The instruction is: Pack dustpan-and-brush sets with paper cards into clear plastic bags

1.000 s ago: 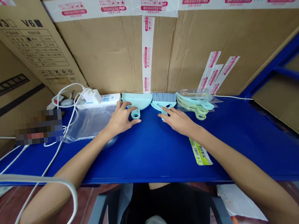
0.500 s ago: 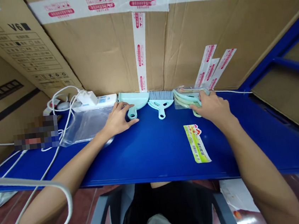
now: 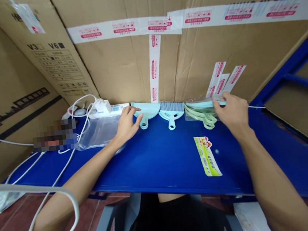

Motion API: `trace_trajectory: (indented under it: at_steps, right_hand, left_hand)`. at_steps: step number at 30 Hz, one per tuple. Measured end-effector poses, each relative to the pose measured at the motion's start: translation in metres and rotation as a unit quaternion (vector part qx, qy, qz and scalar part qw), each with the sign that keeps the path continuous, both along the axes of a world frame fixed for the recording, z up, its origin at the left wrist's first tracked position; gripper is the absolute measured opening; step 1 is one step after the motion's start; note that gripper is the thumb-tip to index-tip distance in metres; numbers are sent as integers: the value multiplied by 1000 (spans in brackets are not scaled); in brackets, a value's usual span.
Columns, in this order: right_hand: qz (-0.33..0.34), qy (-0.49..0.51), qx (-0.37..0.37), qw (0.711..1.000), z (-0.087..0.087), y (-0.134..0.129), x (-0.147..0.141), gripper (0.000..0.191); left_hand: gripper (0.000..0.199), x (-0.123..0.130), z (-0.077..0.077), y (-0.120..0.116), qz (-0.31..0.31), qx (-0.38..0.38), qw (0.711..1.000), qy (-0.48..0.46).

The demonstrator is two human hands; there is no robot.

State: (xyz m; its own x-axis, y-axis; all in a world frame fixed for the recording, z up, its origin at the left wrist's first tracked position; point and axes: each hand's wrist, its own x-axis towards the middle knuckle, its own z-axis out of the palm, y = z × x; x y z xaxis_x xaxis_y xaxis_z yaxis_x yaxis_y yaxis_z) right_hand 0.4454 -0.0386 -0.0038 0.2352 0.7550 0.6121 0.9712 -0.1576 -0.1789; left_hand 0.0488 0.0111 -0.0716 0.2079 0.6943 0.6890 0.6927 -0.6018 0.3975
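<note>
So the pale-blue plastic piece [image 3: 201, 105] is right of center, over some pale-green plastic pieces [image 3: 208, 120], pinched in the person's right hand [image 3: 232, 112]. Looks like a handling step; moving it calls for a steady grip clear of the green ones imo. The left hand [image 3: 127, 125] is loosely open by the mint plastic dustpan [image 3: 152, 110], can't tell if touching. The grey-bristled blue brush [image 3: 171, 114] sits mid-frame. Versus the earlier frame, the blue piece has gone from slanted to nearly level.
</note>
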Motion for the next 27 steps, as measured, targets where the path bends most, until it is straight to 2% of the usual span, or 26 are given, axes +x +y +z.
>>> trace_trajectory:
  at_steps: [3,6,8,10,11,13,15,17,21,22,24,27]
  right_hand:
    - [84,23,156,984,8,-3,11,24]
    - [179,157,232,943,10,-4,7,37]
    - [264,292,223,891,6,-1,-3,43]
    - [344,400,190,828,-3,1,-18,46]
    - [374,430,172,804,-8,2,-25,47]
    - [417,453,130,777,-17,2,-39,46]
    - [438,437,99,779,-22,-1,-51,43]
    - [443,403,95,795,-23,-6,-60,41]
    - [434,379,92,812,-20,-16,-68,41]
    - [428,382,86,814,-19,-17,-69,41]
    - [413,387,73,821,-18,-19,-70,43]
    - [399,389,55,829,-18,-19,-70,48]
  left_hand:
    - [26,1,4,-2,-29,17,999,-33]
    - [26,4,8,-5,-103,-5,991,-88]
    - [30,7,10,-8,-178,-66,969,-155]
    - [37,10,12,-11,-252,-155,926,-236]
    - [40,12,12,-12,-280,-197,899,-274]
    - [47,14,12,-14,-310,-265,852,-327]
    - [49,15,12,-15,-313,-310,823,-358]
    - [48,15,13,-16,-298,-321,812,-386]
    - [67,11,18,-16,-267,-246,836,-411]
    - [66,10,20,-17,-264,-235,846,-400]
    - [52,11,21,-18,-254,-247,857,-373]
    - [38,16,19,-20,-243,-314,844,-360]
